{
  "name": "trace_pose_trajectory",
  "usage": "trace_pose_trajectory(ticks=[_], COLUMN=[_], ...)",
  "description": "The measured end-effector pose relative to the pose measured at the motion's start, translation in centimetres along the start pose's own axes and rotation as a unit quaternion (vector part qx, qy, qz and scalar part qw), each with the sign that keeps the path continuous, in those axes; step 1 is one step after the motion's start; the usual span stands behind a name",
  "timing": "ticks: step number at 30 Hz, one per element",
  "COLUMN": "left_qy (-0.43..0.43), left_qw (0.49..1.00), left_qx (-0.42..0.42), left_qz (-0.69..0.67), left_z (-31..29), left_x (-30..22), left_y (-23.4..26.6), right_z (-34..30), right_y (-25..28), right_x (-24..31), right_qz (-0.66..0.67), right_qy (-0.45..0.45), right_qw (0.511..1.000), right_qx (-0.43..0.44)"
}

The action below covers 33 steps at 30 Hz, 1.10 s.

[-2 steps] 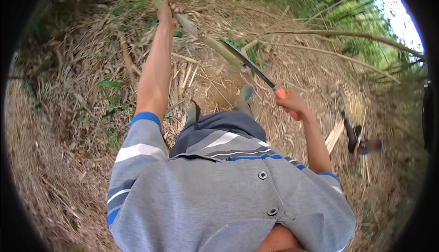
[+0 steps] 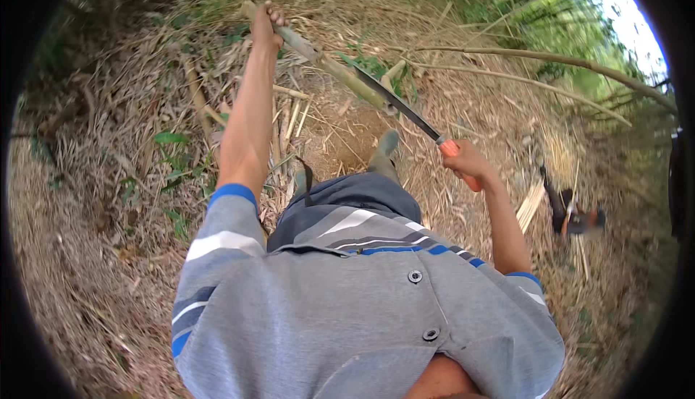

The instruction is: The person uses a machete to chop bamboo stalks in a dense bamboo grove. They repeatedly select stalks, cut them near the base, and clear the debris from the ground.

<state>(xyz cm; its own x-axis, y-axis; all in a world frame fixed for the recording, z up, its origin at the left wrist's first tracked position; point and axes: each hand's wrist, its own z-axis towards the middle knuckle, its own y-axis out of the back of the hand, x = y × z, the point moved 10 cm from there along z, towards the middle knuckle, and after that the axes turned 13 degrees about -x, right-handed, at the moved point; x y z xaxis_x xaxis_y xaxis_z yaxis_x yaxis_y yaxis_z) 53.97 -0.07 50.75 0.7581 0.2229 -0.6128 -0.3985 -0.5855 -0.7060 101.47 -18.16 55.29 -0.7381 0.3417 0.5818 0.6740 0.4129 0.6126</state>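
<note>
My left hand point(image 2: 266, 26), at the far left of the head view, is wrapped around the upper end of a bamboo pole point(image 2: 333, 70). The pole slants down to the right, and its cut lower end is near my feet. In my right hand point(image 2: 469, 162) is the orange handle of a machete point(image 2: 414, 115) with a long, narrow, dark blade. The blade points up and left along the right side of the pole's lower end. Whether its edge touches the bamboo I cannot tell.
Dry leaves and split stalks point(image 2: 145, 204) cover the ground around my boots point(image 2: 387, 149). Long thin bamboo stems point(image 2: 536, 55) stretch across the far right. A black tool with orange parts point(image 2: 572, 218) lies at the right beside pale split pieces point(image 2: 531, 204). Green growth stands behind.
The machete and my right hand have shifted slightly right and down. My left hand and the pole have moved very little.
</note>
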Motion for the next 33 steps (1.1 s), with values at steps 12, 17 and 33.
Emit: trace_pose_trajectory(ticks=[12, 17, 33], left_qy=[0.114, 0.122, -0.049], left_qw=[0.969, 0.965, 0.986], left_qx=[0.216, 0.229, 0.152], left_qz=[0.017, 0.046, 0.050], left_z=[-14.4, -16.3, -10.6], left_x=[15.0, 15.7, 2.5], left_y=[-8.7, -8.5, -8.9], right_z=[-8.2, -6.2, -5.4], right_y=[0.6, 2.3, -0.9], right_x=[-11.3, -5.1, -17.1], right_qz=[0.012, 0.009, -0.133], right_qy=[-0.149, -0.039, -0.240], right_qw=[0.975, 0.963, 0.954], right_qx=[-0.162, -0.265, -0.124])
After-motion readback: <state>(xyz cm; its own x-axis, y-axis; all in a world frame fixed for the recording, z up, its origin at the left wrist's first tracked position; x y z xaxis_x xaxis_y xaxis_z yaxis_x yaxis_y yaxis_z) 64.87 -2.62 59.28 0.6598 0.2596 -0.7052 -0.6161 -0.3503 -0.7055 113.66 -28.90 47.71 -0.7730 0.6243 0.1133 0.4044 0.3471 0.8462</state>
